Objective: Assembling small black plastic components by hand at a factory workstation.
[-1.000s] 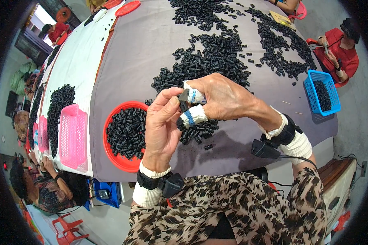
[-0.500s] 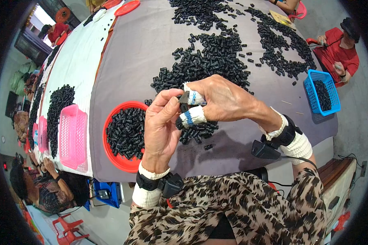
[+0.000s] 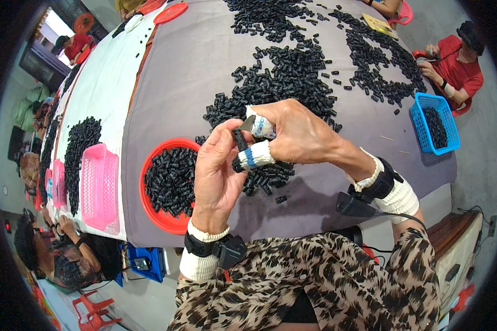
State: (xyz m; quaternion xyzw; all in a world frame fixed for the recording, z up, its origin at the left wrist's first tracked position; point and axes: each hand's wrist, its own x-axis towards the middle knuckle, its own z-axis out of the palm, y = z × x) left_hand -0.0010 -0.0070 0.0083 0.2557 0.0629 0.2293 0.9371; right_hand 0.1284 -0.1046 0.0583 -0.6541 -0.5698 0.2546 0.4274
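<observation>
My left hand [image 3: 218, 176] is raised in front of me over the near edge of the grey table [image 3: 193, 66], palm turned toward me, with its thumb and fingers pinched together on a small black plastic piece [image 3: 241, 139] that stands upright between them. My right hand [image 3: 298, 135] comes in from the right and meets it: its two taped fingertips [image 3: 255, 156], wrapped in white with blue bands, are closed onto the same small black plastic piece, one above and one below, so both hands clamp it at once, and a thin grey part shows at its top against the upper taped finger. Just under my hands, on the cloth, lies a small heap of black pieces [image 3: 265, 179], and farther off a much larger spread of black pieces [image 3: 292, 71] runs toward the far side of the table. To the left of my left hand, touching the near edge of the table, sits a round red tray [image 3: 152, 207] filled with the same black parts. Farther left, on the white cloth, a pink basket [image 3: 99, 185] lies beside another dark pile. At the far right edge of the table a blue basket [image 3: 432, 122] holds more black parts, and a person in a red top [image 3: 458, 66] sits just beyond it. Another person [image 3: 61, 259] is seated low at the near left. Both my wrists carry white cuffs with black bands.
</observation>
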